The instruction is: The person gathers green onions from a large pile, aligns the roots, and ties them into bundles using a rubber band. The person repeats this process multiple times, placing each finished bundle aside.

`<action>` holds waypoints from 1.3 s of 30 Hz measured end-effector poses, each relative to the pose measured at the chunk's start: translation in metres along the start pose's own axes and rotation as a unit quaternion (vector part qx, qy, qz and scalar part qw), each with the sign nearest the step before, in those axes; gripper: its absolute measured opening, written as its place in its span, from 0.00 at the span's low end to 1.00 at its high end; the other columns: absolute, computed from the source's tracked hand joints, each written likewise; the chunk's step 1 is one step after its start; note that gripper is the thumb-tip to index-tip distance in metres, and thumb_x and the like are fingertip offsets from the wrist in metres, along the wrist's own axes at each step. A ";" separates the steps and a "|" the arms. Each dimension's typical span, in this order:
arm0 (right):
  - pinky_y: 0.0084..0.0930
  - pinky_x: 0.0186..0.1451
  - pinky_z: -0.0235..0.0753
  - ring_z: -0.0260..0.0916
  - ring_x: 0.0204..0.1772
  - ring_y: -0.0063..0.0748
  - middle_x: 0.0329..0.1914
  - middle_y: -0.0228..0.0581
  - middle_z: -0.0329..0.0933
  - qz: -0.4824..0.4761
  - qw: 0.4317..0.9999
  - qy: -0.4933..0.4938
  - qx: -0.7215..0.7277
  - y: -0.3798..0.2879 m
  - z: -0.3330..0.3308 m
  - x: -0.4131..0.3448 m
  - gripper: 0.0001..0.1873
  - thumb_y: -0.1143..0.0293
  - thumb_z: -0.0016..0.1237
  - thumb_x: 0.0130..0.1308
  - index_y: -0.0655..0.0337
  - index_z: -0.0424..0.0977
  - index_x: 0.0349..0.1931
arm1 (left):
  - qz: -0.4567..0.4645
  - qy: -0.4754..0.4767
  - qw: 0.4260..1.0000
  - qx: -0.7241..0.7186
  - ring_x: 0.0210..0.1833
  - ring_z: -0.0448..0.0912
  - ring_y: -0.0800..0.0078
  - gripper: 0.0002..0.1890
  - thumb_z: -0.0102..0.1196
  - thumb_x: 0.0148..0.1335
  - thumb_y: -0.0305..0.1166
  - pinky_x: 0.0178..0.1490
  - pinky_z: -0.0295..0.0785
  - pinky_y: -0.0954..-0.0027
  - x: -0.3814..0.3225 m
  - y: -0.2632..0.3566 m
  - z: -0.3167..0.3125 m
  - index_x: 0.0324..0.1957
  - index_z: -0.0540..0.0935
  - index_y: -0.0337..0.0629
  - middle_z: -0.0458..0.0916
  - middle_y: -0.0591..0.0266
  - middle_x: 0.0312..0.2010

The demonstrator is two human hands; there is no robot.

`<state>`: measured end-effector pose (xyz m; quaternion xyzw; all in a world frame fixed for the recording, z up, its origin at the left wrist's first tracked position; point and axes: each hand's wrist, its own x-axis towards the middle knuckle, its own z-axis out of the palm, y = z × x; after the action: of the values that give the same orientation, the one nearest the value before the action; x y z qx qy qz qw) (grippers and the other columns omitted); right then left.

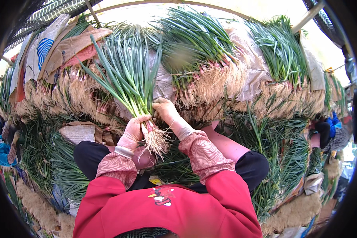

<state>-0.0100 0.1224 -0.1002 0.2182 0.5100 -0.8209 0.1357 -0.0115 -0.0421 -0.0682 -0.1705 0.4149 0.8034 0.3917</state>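
Note:
In my left hand [134, 132], in a pale thin glove, is a bunch of green garlic plants [131, 74], gripped just above the reddish bulbs. Its leaves fan up and away from me, and its pale roots [156, 141] hang toward my lap. Close by on the right, my right hand [166, 111], also gloved, has its fingers bent together by the stems. Whether it pinches a leaf or stem I cannot tell. Beyond both hands lies a long heap of the same plants [196, 38], roots facing me.
Woven sacks [245, 59] and brown paper sacks [71, 44] lie on the heap. Loose leaves [261, 136] cover the ground around my legs. A person in blue [3, 150] is at the far left, another [337, 134] at the far right. A pole [308, 16] stands at the upper right.

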 end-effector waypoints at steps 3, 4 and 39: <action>0.18 0.30 0.72 0.71 0.30 0.25 0.30 0.34 0.72 0.056 0.934 -0.082 0.344 0.001 -0.015 -0.009 0.04 0.74 0.44 0.64 0.62 0.67 0.38 | 0.005 -0.054 0.997 -0.053 0.28 0.79 0.60 0.11 0.52 0.57 0.28 0.36 0.77 0.59 -0.005 0.001 -0.004 0.40 0.76 0.29 0.79 0.51 0.27; 0.21 0.32 0.74 0.71 0.32 0.27 0.32 0.36 0.72 -0.030 0.909 -0.052 0.412 0.001 -0.019 -0.014 0.04 0.74 0.44 0.64 0.63 0.67 0.37 | -0.002 -0.054 0.997 -0.062 0.32 0.78 0.60 0.13 0.53 0.57 0.29 0.37 0.77 0.59 -0.009 0.001 -0.005 0.42 0.75 0.30 0.79 0.52 0.29; 0.22 0.38 0.75 0.76 0.35 0.32 0.42 0.35 0.79 0.029 0.880 0.027 -0.473 -0.136 -0.087 -0.145 0.21 0.53 0.47 0.63 0.52 0.73 0.53 | -0.090 -0.256 0.944 -0.188 0.40 0.79 0.58 0.13 0.50 0.56 0.28 0.46 0.77 0.57 0.018 -0.012 0.135 0.42 0.75 0.32 0.78 0.48 0.39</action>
<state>0.0742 0.2606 0.0443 0.1651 0.8346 -0.4715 0.2321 -0.0072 0.0788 -0.0053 -0.0663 0.1247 0.8445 0.5166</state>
